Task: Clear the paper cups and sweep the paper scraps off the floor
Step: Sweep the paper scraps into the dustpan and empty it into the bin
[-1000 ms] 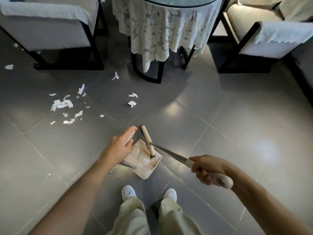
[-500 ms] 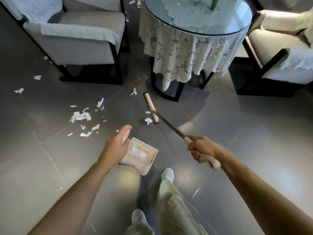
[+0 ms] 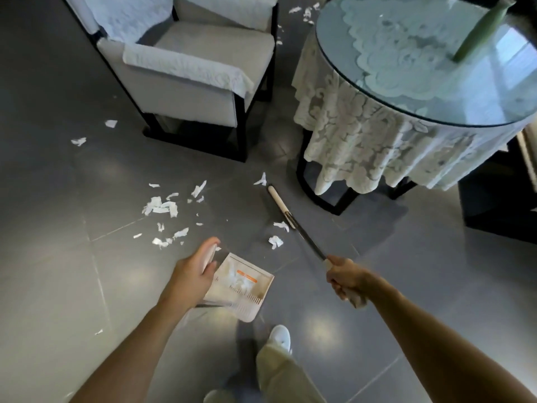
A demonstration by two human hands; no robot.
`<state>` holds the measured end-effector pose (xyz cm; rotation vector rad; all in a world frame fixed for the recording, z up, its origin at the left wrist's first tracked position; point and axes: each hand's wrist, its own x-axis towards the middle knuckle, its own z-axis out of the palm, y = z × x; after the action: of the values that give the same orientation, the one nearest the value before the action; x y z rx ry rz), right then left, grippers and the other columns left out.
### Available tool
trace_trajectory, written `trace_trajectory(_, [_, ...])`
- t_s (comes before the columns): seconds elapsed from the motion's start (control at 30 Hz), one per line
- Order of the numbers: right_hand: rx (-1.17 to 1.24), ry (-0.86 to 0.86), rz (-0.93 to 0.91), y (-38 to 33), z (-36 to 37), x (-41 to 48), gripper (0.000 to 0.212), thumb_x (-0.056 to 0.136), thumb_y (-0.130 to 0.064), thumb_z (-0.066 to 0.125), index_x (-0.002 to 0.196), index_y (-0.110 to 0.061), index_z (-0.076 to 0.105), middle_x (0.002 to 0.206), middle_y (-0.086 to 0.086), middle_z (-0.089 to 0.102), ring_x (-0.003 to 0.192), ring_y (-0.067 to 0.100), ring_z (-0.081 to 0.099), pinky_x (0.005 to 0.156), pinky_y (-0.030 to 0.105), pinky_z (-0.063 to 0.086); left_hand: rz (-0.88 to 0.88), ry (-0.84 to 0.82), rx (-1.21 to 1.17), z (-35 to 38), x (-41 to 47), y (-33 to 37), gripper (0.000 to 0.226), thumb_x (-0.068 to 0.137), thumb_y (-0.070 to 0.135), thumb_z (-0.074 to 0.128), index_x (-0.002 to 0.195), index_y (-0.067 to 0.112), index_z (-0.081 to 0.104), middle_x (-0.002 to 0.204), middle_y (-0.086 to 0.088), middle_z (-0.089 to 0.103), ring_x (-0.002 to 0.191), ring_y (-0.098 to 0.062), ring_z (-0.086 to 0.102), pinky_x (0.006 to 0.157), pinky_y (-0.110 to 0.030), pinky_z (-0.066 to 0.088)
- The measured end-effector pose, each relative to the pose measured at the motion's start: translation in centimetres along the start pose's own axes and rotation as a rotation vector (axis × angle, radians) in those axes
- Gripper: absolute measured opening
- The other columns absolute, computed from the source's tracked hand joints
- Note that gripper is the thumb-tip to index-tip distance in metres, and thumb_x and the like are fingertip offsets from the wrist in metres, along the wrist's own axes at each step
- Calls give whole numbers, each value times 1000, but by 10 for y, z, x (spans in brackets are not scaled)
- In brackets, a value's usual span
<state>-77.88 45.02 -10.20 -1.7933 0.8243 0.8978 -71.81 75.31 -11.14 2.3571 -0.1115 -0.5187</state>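
White paper scraps [image 3: 162,209] lie scattered on the grey tile floor, left of centre. Two more scraps [image 3: 276,241] sit beside the broom, and another scrap [image 3: 261,180] lies at the tip of its head. My right hand [image 3: 345,277] grips the white handle of the long broom [image 3: 280,203], whose head rests on the floor near the table's base. My left hand [image 3: 196,271] grips the upright handle of a white dustpan [image 3: 247,286], which holds some scraps. No paper cups are in view.
A white armchair [image 3: 197,80] stands at the upper left, with scraps [image 3: 94,132] near its front leg. A round glass-topped table [image 3: 421,82] with a lace cloth stands at the upper right. More scraps [image 3: 305,10] lie behind them. My feet [image 3: 280,337] are just behind the dustpan.
The broom head left the dustpan and swung forward across the floor to the scraps near the table. I stepped closer, and the dustpan stays in my left hand.
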Motion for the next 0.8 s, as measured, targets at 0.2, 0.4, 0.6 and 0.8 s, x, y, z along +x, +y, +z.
trace_trajectory(0.2, [-55, -206, 111, -5, 13, -15, 49, 90, 5, 41, 134, -15, 37, 54, 4, 44, 42, 11, 40, 37, 20, 36, -11, 3, -34, 2, 13, 10, 42, 95, 13, 49, 133, 30, 45, 120, -10, 59, 106, -29, 57, 80, -26, 40])
trace_trajectory(0.4, [219, -301, 277, -15, 10, -61, 38, 90, 4, 44, 121, -16, 50, 50, 1, 41, 36, 6, 37, 33, 15, 32, 37, -12, -55, -4, 15, 7, 43, 95, 12, 50, 133, 32, 44, 121, -7, 59, 110, -29, 56, 82, -25, 39])
trace_trajectory(0.6, [259, -267, 183, -24, 21, -93, 56, 92, 2, 43, 143, -22, 36, 54, 3, 38, 37, 7, 38, 33, 16, 32, 48, -29, -43, -23, -6, -14, 41, 96, 14, 49, 132, 33, 42, 120, -9, 59, 108, -28, 57, 83, -32, 46])
trace_trajectory(0.8, [101, -105, -15, -71, 30, -58, 48, 90, 4, 44, 135, -13, 46, 50, 4, 42, 43, 12, 40, 37, 21, 36, -33, 24, -71, -49, -22, -42, 43, 96, 16, 48, 134, 34, 40, 128, -7, 55, 113, -27, 54, 82, -30, 45])
